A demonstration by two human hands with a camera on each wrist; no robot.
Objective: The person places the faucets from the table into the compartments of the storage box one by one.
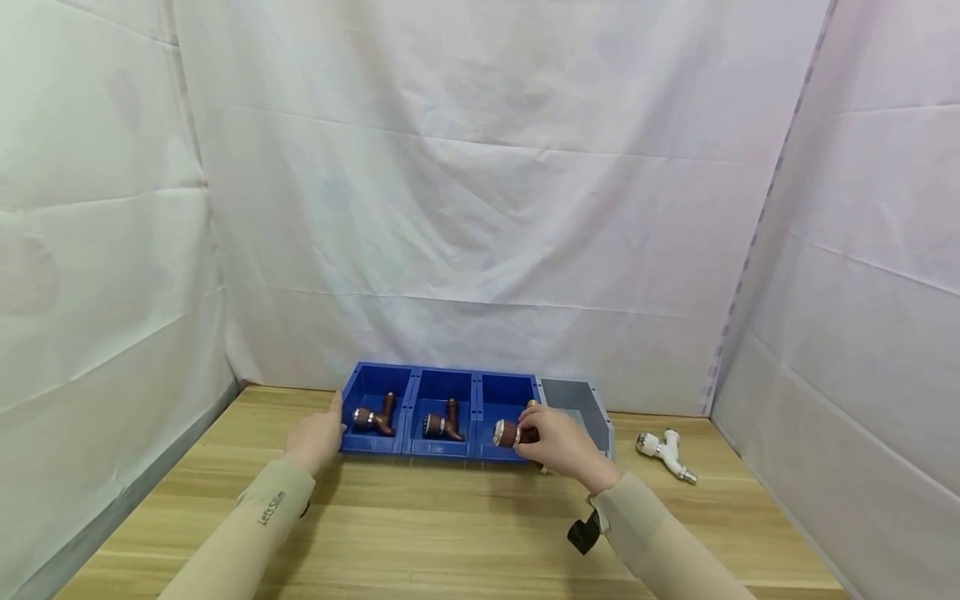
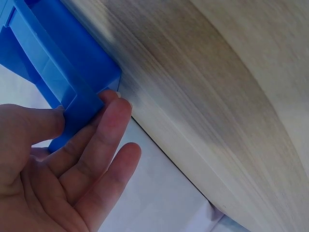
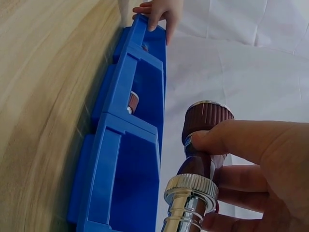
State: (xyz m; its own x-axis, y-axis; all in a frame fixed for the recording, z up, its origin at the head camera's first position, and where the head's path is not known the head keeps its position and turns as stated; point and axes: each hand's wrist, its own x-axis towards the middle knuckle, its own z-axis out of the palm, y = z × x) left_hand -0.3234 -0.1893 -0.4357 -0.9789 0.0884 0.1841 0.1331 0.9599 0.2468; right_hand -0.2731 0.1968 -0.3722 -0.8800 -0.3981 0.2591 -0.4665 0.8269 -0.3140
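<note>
My right hand point(image 1: 564, 446) holds a brown faucet point(image 3: 206, 120) with a ribbed knob and a silver threaded end, thumb against its neck. It is over the third blue bin point(image 1: 510, 385), which looks bare inside in the right wrist view. At the row's left end, my left hand point(image 2: 63, 179) grips the side wall of the first blue bin point(image 2: 79, 104) between thumb and fingers. A brown faucet point(image 1: 384, 419) lies in that first bin, and another brown faucet point(image 1: 452, 423) lies in the second blue bin point(image 1: 444, 379).
A grey bin point(image 1: 600, 412) adjoins the row's right end, partly hidden by my right hand. On the wooden table point(image 1: 420, 533), a white faucet point(image 1: 670, 454) lies right of the grey bin. White sheeting point(image 1: 450, 208) stands behind and on both sides.
</note>
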